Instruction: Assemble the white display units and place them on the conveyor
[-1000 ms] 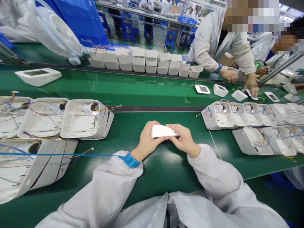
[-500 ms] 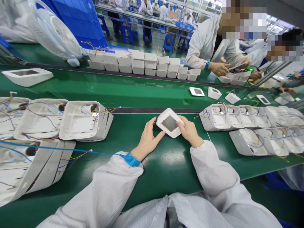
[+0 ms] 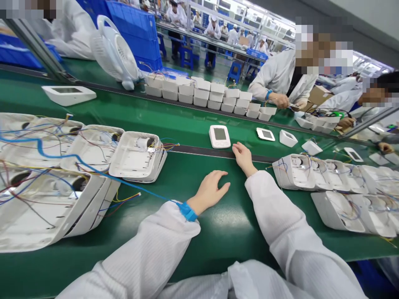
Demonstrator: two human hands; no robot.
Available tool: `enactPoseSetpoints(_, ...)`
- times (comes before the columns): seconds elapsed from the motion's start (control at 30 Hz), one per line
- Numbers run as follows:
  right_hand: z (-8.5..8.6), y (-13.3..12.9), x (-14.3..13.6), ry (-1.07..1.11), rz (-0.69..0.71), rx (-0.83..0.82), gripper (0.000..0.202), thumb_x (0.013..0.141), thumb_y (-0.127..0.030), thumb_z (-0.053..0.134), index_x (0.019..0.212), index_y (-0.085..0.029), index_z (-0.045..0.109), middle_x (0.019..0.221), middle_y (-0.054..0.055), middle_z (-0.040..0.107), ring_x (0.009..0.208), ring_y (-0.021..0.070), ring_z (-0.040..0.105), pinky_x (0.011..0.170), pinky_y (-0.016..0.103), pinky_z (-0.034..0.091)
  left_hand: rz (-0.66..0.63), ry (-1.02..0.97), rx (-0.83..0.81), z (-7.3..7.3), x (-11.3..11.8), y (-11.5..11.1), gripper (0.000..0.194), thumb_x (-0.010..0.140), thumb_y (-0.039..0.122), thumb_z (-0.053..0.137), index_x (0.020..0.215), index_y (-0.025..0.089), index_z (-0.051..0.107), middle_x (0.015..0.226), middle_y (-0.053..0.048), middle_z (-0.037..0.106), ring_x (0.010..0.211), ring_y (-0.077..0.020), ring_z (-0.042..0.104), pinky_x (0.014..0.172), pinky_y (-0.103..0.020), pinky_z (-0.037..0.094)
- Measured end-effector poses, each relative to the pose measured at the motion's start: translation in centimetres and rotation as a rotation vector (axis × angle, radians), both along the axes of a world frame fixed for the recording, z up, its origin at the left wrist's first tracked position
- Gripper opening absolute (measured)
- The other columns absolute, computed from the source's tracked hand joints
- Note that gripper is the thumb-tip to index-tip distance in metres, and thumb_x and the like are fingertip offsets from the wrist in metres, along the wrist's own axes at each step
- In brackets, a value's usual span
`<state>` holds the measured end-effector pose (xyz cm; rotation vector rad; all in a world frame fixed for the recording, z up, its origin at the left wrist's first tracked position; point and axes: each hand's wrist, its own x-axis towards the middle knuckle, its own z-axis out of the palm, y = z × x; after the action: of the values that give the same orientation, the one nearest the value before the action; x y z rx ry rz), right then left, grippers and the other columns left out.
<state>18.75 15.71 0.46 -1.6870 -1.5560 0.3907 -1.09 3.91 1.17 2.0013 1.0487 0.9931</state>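
Note:
A white housing with a grey screen, shaped like a blood pressure monitor, sits on the green conveyor strip beyond the dark rail. Just to its right and nearer to me, my right hand is stretched out, holding nothing, its fingertips a small gap from the housing. My left hand hovers over the green worktop, empty, with thumb and fingers apart. A blue wrist strap circles my left wrist, and its blue cord runs off to the left.
Open white shells with wires stand stacked at the left; more wired shells line the right. Other screened housings lie along the strip. Across it are stacked white shells, a fan and a co-worker's hands.
The screened housing has gone from my hands to the strip beyond the rail, and both hands are off it. My right hand has reached forward. The view has swung left.

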Motion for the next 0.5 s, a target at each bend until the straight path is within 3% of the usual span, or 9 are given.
enactPoseSetpoints(0.13, 0.4, 3.4, 1.5, -0.209, 0.001, -0.039, 0.039, 0.089, -0.043, 0.054, 0.103, -0.013, 0.076, 0.147, 0.017, 0.047, 0.136, 0.0278, 0.044, 0.114, 0.042, 0.033, -0.016, 0.02, -0.009, 0.1, 0.0, 0.0, 0.024, 0.087, 0.028, 0.06, 0.108, 0.017, 0.063, 0.111, -0.01, 0.068, 0.107, -0.0262, 0.062, 0.096, -0.045, 0.047)
enactPoseSetpoints(0.27, 1.2, 6.3, 5.3, -0.382, -0.094, -0.146, 0.043, 0.09, -0.045, 0.056, 0.118, -0.017, 0.071, 0.158, 0.013, 0.03, 0.147, 0.033, 0.02, 0.119, 0.049, 0.02, -0.023, 0.05, -0.025, 0.3, 0.0, 0.0, 0.019, 0.086, 0.026, 0.06, 0.103, 0.018, 0.065, 0.108, -0.008, 0.07, 0.106, -0.026, 0.063, 0.094, -0.045, 0.047)
enactPoseSetpoints(0.37, 1.4, 7.8, 8.1, -0.459, -0.195, -0.244, 0.049, 0.09, -0.051, 0.054, 0.127, -0.021, 0.066, 0.161, 0.012, 0.024, 0.147, 0.038, 0.015, 0.116, 0.055, 0.02, -0.029, 0.069, -0.032, 0.5, -0.1, 0.0, 0.016, 0.086, 0.027, 0.06, 0.1, 0.019, 0.066, 0.106, -0.007, 0.071, 0.106, -0.0256, 0.063, 0.093, -0.044, 0.046)
enactPoseSetpoints(0.5, 0.7, 8.3, 9.6, -0.535, -0.276, -0.311, 0.056, 0.096, -0.054, 0.041, 0.139, -0.02, 0.054, 0.159, 0.014, 0.028, 0.146, 0.0385, 0.019, 0.112, 0.058, 0.026, -0.033, 0.076, -0.035, 0.6, -0.1, -0.1, 0.016, 0.087, 0.027, 0.061, 0.099, 0.02, 0.066, 0.104, -0.006, 0.071, 0.105, -0.0245, 0.063, 0.092, -0.043, 0.046)
